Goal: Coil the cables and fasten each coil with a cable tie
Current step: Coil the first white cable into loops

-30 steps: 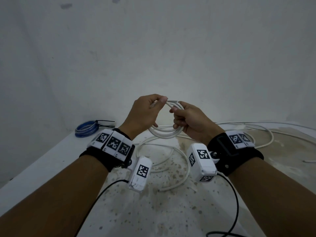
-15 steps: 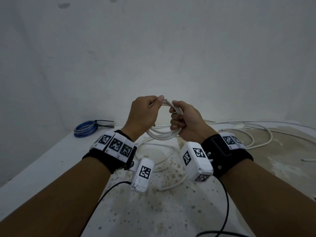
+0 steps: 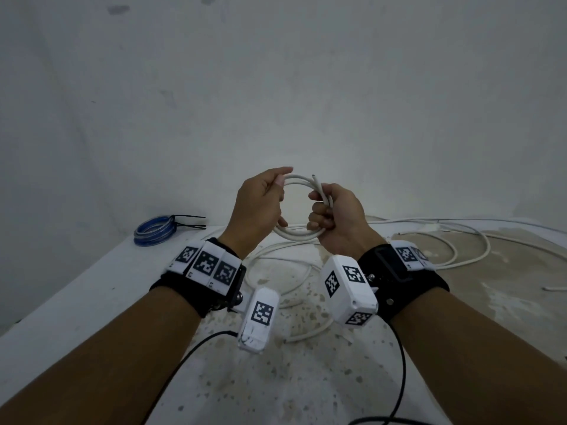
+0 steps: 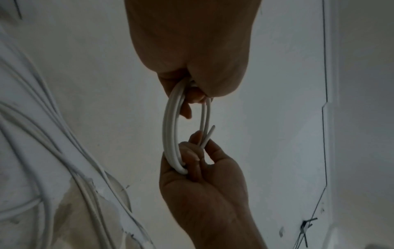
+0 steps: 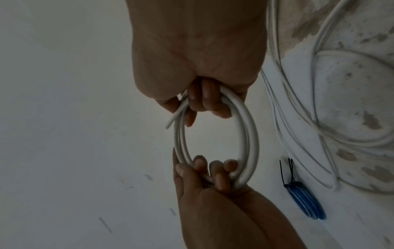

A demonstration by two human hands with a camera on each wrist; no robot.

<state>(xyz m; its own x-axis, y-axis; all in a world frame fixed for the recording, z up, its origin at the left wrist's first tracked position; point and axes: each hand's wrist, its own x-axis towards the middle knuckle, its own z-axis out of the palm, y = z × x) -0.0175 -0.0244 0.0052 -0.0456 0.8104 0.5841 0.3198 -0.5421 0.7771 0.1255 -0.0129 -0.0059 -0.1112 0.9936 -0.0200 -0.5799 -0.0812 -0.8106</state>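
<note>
head: above, facing down-forward | wrists: close, facing opposite | shared: white coil

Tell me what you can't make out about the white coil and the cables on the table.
- White coil: turns gripped inside the right hand and left hand are hidden in every view.
- Loose white cable: cut off by the head view's right edge.
- Blue coil: tie fastening too small to tell.

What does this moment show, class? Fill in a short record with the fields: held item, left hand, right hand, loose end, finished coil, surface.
held item: white cable coil
left hand: left hand grips the coil's left side
right hand: right hand grips its right side
loose end: cut end sticks up above the right hand
finished coil: blue coil, black ties on it
surface: stained table
</note>
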